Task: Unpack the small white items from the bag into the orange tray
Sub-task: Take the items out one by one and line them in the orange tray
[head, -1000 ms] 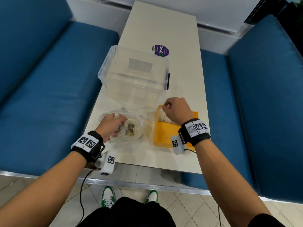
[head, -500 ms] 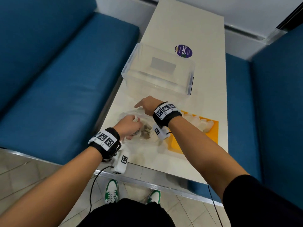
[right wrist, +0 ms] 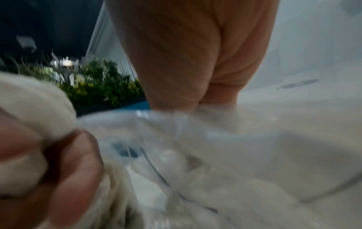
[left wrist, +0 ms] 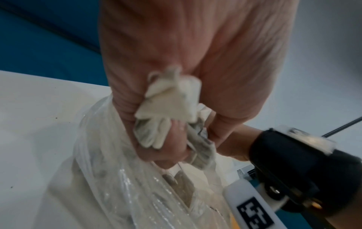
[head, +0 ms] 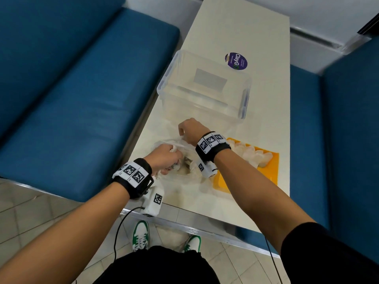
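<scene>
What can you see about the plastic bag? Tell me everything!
The plastic bag is thin, clear and crinkly, so you can see pale and greyish little things inside it. It lies slumped on the cream table, between the clear box and the table's near edge, just left of the orange tray. The left hand holds its bunched top in a tight grip, together with some white pieces. The right hand reaches into its far side.

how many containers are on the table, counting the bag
3. The clear plastic bin stands at the table's middle, the orange tray lies near the right edge, and the clear bag sits left of the tray, gripped by the left hand. None seems hidden.
</scene>
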A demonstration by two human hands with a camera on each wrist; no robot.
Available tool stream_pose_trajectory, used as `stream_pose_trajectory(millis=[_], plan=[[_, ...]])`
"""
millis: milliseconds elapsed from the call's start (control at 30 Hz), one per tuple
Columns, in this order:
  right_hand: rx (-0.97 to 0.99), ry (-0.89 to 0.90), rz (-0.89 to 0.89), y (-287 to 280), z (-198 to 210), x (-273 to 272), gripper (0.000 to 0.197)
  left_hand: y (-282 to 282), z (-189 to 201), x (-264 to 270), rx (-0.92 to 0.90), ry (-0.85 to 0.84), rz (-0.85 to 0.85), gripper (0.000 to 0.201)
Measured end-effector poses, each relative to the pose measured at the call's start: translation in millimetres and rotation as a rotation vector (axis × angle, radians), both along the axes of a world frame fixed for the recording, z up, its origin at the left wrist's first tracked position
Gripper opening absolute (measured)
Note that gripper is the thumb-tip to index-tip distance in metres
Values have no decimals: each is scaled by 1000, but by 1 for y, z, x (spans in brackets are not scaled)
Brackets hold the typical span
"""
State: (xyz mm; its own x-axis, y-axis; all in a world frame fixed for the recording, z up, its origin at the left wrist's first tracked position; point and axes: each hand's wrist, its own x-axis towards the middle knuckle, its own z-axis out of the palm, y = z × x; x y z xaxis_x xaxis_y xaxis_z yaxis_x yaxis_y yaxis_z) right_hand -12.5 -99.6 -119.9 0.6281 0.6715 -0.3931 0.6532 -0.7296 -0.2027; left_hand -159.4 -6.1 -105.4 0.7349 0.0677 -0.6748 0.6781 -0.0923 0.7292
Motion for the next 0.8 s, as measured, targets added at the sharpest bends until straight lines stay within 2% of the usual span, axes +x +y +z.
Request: stream_pose_trajectory(millis=[133,333,533,667,800], plan=[[159,-34,-96,-23,10,1,13,4,5,5,3,-27,83,29],[495,11,-352,-68,37,-10,16,-3,22,14,17,-180,237,24],[787,190,-582,-108,59,-37,19,-32,27,19,15,-284,212,30],[804,263,-605,-127,69,-51,23,-51,26,20,33,-325,214,30],[700,184,-556,-142,75,-54,34,-63,31,20,91,-351,162,22]])
